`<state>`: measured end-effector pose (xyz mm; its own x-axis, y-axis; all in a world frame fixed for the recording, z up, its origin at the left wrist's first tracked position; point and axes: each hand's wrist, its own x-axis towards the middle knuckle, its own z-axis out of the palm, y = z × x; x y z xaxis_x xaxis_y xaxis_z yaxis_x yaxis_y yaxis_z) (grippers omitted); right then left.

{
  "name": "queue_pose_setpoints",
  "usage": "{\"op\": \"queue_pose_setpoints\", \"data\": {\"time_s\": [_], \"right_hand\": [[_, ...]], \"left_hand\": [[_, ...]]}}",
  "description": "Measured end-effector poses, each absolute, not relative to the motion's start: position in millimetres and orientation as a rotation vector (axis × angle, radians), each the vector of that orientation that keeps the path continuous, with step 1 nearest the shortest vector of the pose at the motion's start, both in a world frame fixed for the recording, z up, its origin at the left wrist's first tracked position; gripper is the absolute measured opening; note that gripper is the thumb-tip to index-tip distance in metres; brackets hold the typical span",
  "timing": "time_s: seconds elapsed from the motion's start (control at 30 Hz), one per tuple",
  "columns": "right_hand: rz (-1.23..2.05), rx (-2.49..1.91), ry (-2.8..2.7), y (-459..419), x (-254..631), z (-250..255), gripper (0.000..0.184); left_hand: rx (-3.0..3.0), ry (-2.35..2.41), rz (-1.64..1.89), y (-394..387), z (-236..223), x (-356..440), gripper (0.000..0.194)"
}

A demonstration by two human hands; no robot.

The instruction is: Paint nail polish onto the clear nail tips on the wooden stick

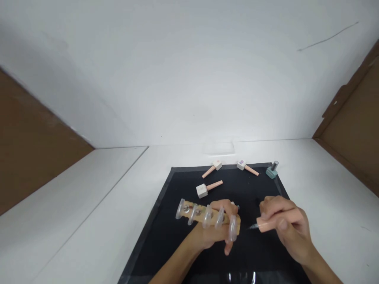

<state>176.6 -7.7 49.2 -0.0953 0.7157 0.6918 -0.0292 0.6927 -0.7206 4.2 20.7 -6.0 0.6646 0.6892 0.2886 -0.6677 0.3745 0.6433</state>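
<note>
My left hand (207, 236) grips a light wooden nail-tip holder (213, 221) with several clear false nail tips (233, 228) mounted along it. The fingers wrap around its right end. In my right hand (293, 232) is a peach nail polish brush cap (268, 224), its thin bristle tip (254, 226) pointing left toward the holder, a short gap away. Both hands are above the black mat (183, 181). A small item (237, 206) shows partly behind my left fingers, too hidden to name.
Beyond my hands lie white nail polish bottles with peach caps: one nearest (202, 191), one at the back left (217, 165), one at the back right (241, 165). A teal polish bottle (271, 172) stands at the mat's right corner. A clear tray (219, 148) is near the back wall.
</note>
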Motion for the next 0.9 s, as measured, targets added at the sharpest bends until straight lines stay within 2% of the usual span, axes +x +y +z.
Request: {"op": "queue_pose_setpoints", "data": {"time_s": [0.13, 0.47, 0.9], "right_hand": [[0.77, -0.584, -1.618, -8, 176, 55, 0.037], [0.938, -0.548, -1.648, -9, 174, 56, 0.03], [0.876, -0.549, -1.633, -9, 174, 54, 0.029]], "left_hand": [[0.758, 0.014, 0.824, 22, -7, 5, 0.018], [0.777, 0.211, 0.747, 23, -3, 9, 0.037], [0.803, 0.258, 0.704, 22, -10, 7, 0.036]]}}
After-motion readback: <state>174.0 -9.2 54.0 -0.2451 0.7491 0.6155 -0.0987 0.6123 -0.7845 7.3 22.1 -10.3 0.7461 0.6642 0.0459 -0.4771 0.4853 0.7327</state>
